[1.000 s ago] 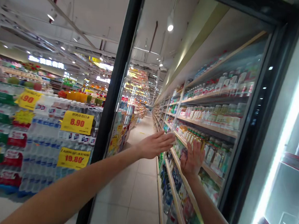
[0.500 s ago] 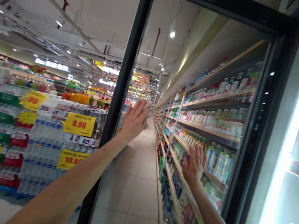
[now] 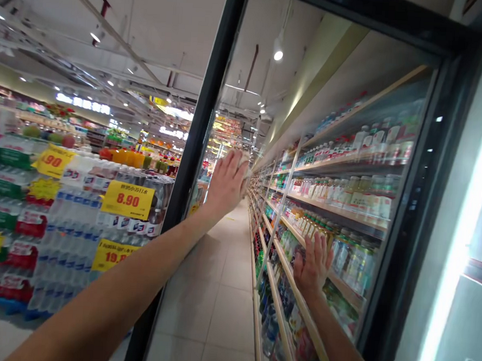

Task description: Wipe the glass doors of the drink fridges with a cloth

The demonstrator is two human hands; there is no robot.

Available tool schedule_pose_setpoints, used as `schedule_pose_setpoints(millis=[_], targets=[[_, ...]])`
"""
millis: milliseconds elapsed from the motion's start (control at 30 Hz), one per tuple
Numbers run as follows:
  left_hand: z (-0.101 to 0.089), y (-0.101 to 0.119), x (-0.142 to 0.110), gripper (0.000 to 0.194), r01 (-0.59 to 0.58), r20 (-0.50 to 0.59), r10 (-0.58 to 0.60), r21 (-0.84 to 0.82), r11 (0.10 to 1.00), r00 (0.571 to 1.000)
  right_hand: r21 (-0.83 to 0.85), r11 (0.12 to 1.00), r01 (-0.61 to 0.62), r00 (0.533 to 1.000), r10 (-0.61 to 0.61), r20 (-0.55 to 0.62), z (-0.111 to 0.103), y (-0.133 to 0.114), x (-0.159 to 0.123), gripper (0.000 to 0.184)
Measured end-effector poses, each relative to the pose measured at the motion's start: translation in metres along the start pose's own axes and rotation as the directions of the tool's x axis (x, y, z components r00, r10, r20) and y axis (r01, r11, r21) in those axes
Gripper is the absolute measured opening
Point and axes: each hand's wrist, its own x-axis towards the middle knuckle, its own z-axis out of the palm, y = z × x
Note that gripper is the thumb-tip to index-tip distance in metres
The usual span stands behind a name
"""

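A glass door (image 3: 200, 309) in a black frame stands open in front of me. My left hand (image 3: 226, 182) lies against the upper middle of the pane, its fingers together and fairly flat. A pale cloth (image 3: 244, 167), mostly hidden under the palm, shows past the fingers. Lower on the right, my right hand (image 3: 312, 264) rests with spread fingers on the same glass and holds nothing. Shelves of bottles (image 3: 354, 195) appear in or through the pane behind both hands.
Left of the door are stacked packs of bottled water (image 3: 63, 246) with yellow price signs (image 3: 127, 199). The door's black side frame (image 3: 187, 161) slants between them and the pane. At right, a lit cooler interior (image 3: 462, 303) with racks stands beside the hinge side.
My left hand has slid a little right and slightly up over the glass with the cloth, and looks less blurred. My right hand has stayed in place.
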Motion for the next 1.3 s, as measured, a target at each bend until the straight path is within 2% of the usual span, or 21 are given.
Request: schedule_pose_setpoints(millis=[67,167,200,233,300,333,400,433,533,567,600,700,767,833,933,967,1067,1100,1167,1233,1300], targets=[[0.003,0.017,-0.008,0.039,-0.247,0.064,0.250,-0.050,0.968,0.966,-0.008,1.000,0.004,1.000,-0.004,-0.007,0.000,0.000,0.000,0.053],[0.006,0.043,-0.016,0.039,-0.640,0.136,0.667,-0.196,0.742,0.732,-0.016,1.000,0.003,1.000,-0.003,-0.006,0.000,0.000,0.000,0.053],[0.007,0.046,-0.013,0.040,-0.659,0.149,0.692,-0.218,0.720,0.706,-0.016,1.000,0.004,1.000,-0.004,-0.007,0.000,0.000,0.001,0.053],[0.008,0.048,-0.007,0.041,-0.618,0.160,0.651,-0.213,0.757,0.742,-0.013,1.000,0.009,1.000,-0.010,-0.014,0.000,0.001,0.001,0.053],[0.010,0.050,0.006,0.042,-0.404,0.168,0.426,-0.152,0.902,0.889,-0.005,1.000,0.023,0.999,-0.023,-0.032,0.001,0.002,0.001,0.053],[0.011,0.052,0.010,0.042,-0.304,0.166,0.323,-0.128,0.944,0.932,-0.003,1.000,0.029,0.999,-0.029,-0.037,0.001,0.002,0.001,0.054],[0.013,0.062,0.008,0.042,-0.295,0.167,0.317,-0.147,0.944,0.933,-0.001,1.000,0.030,0.999,-0.030,-0.028,0.001,0.003,0.001,0.054],[0.014,0.069,0.003,0.041,-0.386,0.173,0.418,-0.190,0.902,0.892,-0.001,1.000,0.028,0.999,-0.028,-0.020,0.000,0.004,0.001,0.054],[0.016,0.090,-0.013,0.038,-0.675,0.149,0.745,-0.335,0.657,0.651,0.003,0.999,0.036,0.999,-0.036,-0.014,0.000,0.005,0.001,0.055],[0.017,0.093,-0.012,0.038,-0.701,0.143,0.776,-0.353,0.620,0.614,0.006,0.999,0.037,0.999,-0.037,-0.012,-0.001,0.005,0.001,0.056],[0.018,0.094,-0.007,0.038,-0.682,0.148,0.756,-0.349,0.643,0.637,0.011,0.999,0.033,0.999,-0.033,-0.008,-0.001,0.005,0.001,0.056],[0.020,0.085,0.016,0.043,-0.378,0.170,0.420,-0.231,0.897,0.891,0.035,0.999,0.009,1.000,-0.009,0.008,-0.001,0.006,0.001,0.057],[0.020,0.080,0.022,0.046,-0.221,0.156,0.248,-0.172,0.960,0.956,0.049,0.999,0.000,1.000,0.000,0.002,-0.001,0.006,0.000,0.057],[0.020,0.078,0.015,0.046,-0.355,0.156,0.390,-0.209,0.911,0.908,0.052,0.999,-0.007,1.000,0.007,-0.001,-0.002,0.006,0.000,0.057],[0.016,0.072,0.002,0.045,-0.630,0.159,0.693,-0.313,0.711,0.703,0.046,0.999,-0.016,1.000,0.016,0.010,-0.002,0.006,0.000,0.057],[0.015,0.068,0.003,0.045,-0.613,0.168,0.677,-0.309,0.727,0.717,0.046,0.999,-0.013,1.000,0.012,0.010,-0.001,0.007,0.000,0.057],[0.010,0.052,0.015,0.047,-0.271,0.174,0.306,-0.200,0.942,0.936,0.055,0.998,-0.009,1.000,0.009,-0.001,-0.001,0.008,-0.001,0.056],[0.009,0.048,0.017,0.049,-0.196,0.163,0.227,-0.190,0.962,0.960,0.060,0.998,-0.009,1.000,0.009,-0.005,-0.002,0.009,-0.001,0.056],[0.006,0.047,0.012,0.053,-0.241,0.165,0.285,-0.241,0.940,0.944,0.077,0.997,-0.012,1.000,0.013,-0.015,-0.003,0.007,-0.001,0.056],[0.005,0.054,-0.003,0.056,-0.358,0.179,0.430,-0.328,0.874,0.885,0.115,0.993,-0.022,0.999,0.026,-0.036,-0.007,0.001,0.003,0.056],[0.007,0.062,-0.019,0.059,-0.316,0.176,0.402,-0.375,0.871,0.899,0.206,0.978,-0.021,0.996,0.037,-0.075,-0.010,-0.013,0.014,0.057]])
